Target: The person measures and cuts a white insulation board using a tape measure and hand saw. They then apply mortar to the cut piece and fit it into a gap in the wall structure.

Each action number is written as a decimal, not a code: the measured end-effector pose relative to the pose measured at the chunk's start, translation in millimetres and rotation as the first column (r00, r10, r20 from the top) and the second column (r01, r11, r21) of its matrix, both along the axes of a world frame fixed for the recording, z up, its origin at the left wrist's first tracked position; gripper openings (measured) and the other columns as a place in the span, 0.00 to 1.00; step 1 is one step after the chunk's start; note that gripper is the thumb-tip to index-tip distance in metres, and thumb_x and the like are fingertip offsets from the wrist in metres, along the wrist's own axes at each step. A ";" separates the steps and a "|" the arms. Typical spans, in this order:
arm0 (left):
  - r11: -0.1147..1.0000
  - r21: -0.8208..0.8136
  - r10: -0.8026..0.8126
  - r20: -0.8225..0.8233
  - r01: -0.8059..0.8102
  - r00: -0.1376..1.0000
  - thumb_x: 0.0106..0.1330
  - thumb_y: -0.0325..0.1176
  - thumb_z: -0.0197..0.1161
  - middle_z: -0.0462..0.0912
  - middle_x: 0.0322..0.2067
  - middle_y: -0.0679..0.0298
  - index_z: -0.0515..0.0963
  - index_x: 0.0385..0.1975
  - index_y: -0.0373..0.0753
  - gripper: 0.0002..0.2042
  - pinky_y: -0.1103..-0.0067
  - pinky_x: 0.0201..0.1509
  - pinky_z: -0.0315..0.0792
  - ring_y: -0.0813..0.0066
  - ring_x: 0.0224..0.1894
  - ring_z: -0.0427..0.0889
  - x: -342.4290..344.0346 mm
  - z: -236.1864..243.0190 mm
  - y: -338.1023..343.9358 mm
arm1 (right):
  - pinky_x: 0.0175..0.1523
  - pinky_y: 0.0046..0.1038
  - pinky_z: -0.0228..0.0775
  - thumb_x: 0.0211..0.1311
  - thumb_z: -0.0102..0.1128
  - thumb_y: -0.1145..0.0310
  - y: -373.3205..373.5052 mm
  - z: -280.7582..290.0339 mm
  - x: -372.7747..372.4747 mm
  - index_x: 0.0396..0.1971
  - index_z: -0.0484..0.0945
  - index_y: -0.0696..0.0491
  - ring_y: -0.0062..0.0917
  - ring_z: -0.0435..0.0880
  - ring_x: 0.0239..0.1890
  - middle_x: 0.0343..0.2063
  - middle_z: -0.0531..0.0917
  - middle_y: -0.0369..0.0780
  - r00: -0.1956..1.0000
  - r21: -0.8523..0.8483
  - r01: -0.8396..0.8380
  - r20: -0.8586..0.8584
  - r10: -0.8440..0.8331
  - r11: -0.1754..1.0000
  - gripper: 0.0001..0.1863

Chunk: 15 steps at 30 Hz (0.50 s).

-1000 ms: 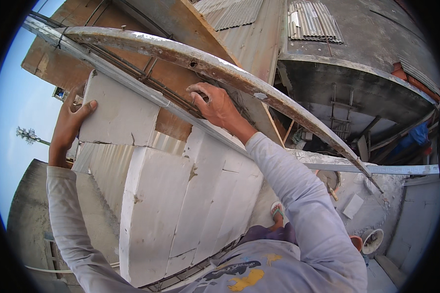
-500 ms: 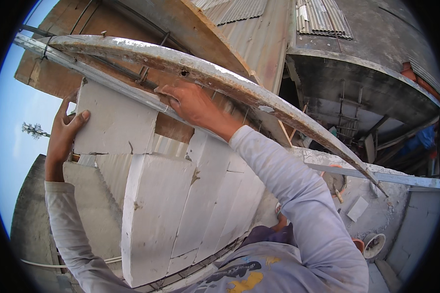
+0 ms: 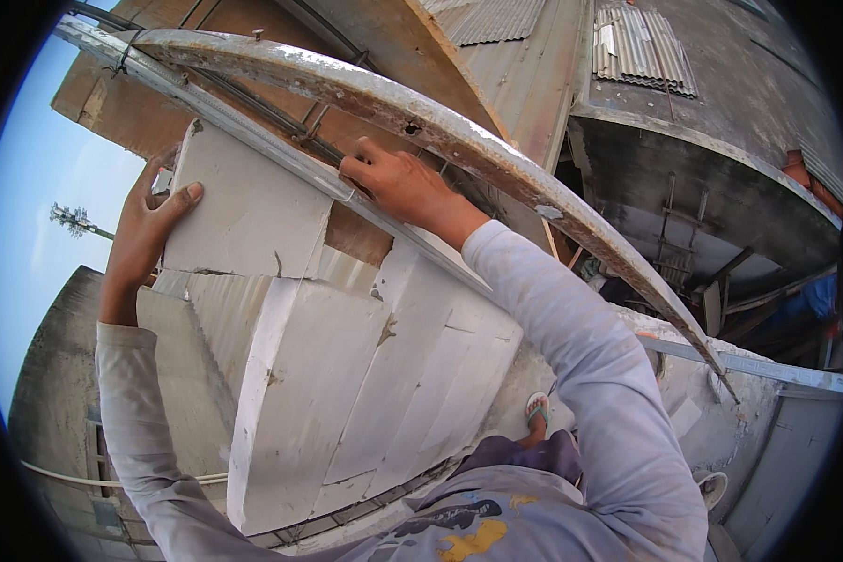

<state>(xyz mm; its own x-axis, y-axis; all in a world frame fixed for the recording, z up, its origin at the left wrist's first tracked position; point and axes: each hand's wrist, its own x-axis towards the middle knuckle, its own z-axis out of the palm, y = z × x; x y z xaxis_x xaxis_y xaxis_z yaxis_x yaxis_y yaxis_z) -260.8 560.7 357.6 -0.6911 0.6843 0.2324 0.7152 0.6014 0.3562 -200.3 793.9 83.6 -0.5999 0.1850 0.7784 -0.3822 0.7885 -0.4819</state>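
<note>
My left hand [image 3: 150, 225] grips the left edge of a pale grey-white wall block [image 3: 248, 206], its thumb on the near face and its fingers behind. The block sits at the top left of a wall of similar blocks [image 3: 323, 365], and its upper edge lies along a long straight metal bar [image 3: 276, 148]. At that bar, beyond the block's right corner, my right hand [image 3: 401, 184] has its fingers curled. Its fingertips are close to the bar, but what they hold, if anything, is hidden. My right forearm crosses over the bar.
A rusty curved metal beam [image 3: 478, 164] arches just beyond my right hand. Brown boards [image 3: 122, 98] and steel rods stand behind the bar. A corrugated sheet stack [image 3: 642, 51] lies on a roof at the upper right. My sandalled foot [image 3: 538, 412] shows below, beside the wall.
The view has shifted, so the block, bar and beam appear farther right. My left hand keeps its grip on the block. My right hand's index finger is more bent, and my foot has come into sight.
</note>
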 end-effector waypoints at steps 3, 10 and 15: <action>1.000 -0.003 -0.010 -0.009 0.010 1.000 0.61 0.55 0.73 0.84 0.47 0.39 0.65 0.73 0.34 0.45 0.69 0.47 0.83 0.57 0.40 0.90 0.7 -1.5 2.8 | 0.44 0.47 0.79 0.70 0.55 0.73 0.7 -2.5 -3.6 0.49 0.74 0.46 0.46 0.86 0.37 0.46 0.75 0.44 0.999 0.001 0.011 -0.034 -0.011 1.000 0.10; 0.998 -0.055 -0.001 -0.060 -0.002 0.998 0.59 0.59 0.73 0.83 0.52 0.38 0.68 0.71 0.30 0.47 0.66 0.51 0.83 0.52 0.46 0.89 -4.1 -2.0 3.9 | 0.44 0.47 0.79 0.70 0.57 0.74 3.0 5.1 -0.8 0.49 0.73 0.47 0.47 0.86 0.39 0.45 0.75 0.45 1.000 0.029 -0.007 0.007 0.007 1.000 0.11; 0.996 -0.082 -0.028 -0.086 0.021 0.996 0.56 0.64 0.73 0.83 0.53 0.38 0.67 0.71 0.31 0.51 0.66 0.52 0.83 0.50 0.46 0.89 -10.0 -4.4 2.5 | 0.51 0.48 0.79 0.75 0.50 0.67 4.4 9.8 2.6 0.46 0.72 0.46 0.49 0.86 0.45 0.60 0.76 0.47 0.993 0.040 -0.029 0.115 0.025 0.999 0.05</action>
